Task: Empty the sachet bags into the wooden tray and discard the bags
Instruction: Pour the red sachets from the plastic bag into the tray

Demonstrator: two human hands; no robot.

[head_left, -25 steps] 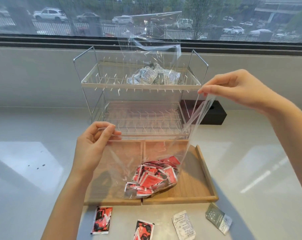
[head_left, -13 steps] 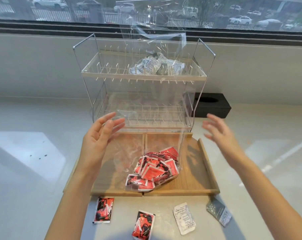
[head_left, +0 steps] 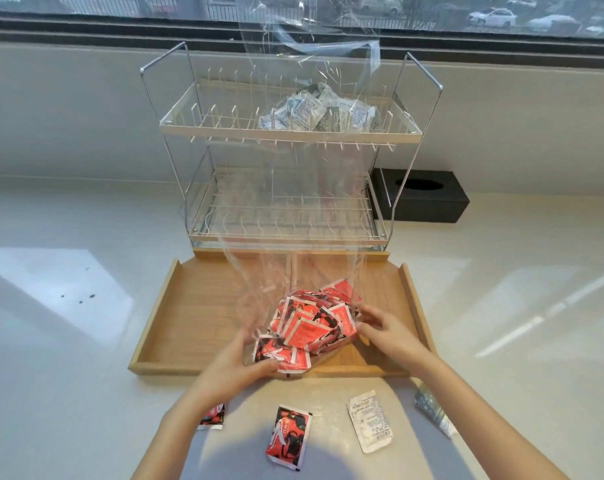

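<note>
**Both hands on the bag of red sachets in the wooden tray**

The pale counter (head_left: 68, 341) fills the view, with a window along its 12 o'clock edge. On it, at 12 o'clock from the tray, stands a two-tier wire rack (head_left: 290, 150); its upper shelf carries a clear bag of grey and white sachets (head_left: 314, 114), and the lower shelf looks bare. A black box (head_left: 428, 199) with an oval opening sits just beside the rack at its 3 o'clock side.

The wooden tray (head_left: 196, 306) lies flat on the counter, its far edge touching the rack's base. Inside the tray, toward its 5 o'clock part, rests a tall clear plastic bag (head_left: 293, 265) whose open upper part stands up in front of the rack. A heap of red sachets (head_left: 311, 323) sits in the bottom of this bag, so they are in the bag and over the tray floor.

The left hand (head_left: 238, 365) grips the bag's bottom corner at 7 o'clock of the heap, fingers curled around it. The right hand (head_left: 380, 330) presses the bag at 3 o'clock; whether its grip is closed on the plastic cannot be told.

On the counter at 6 o'clock from the tray lie loose packets: a red sachet (head_left: 288, 433), another red one (head_left: 212, 415) partly under the left forearm, a white sachet (head_left: 371, 420), and a grey sachet (head_left: 435, 412) at the right forearm
</note>
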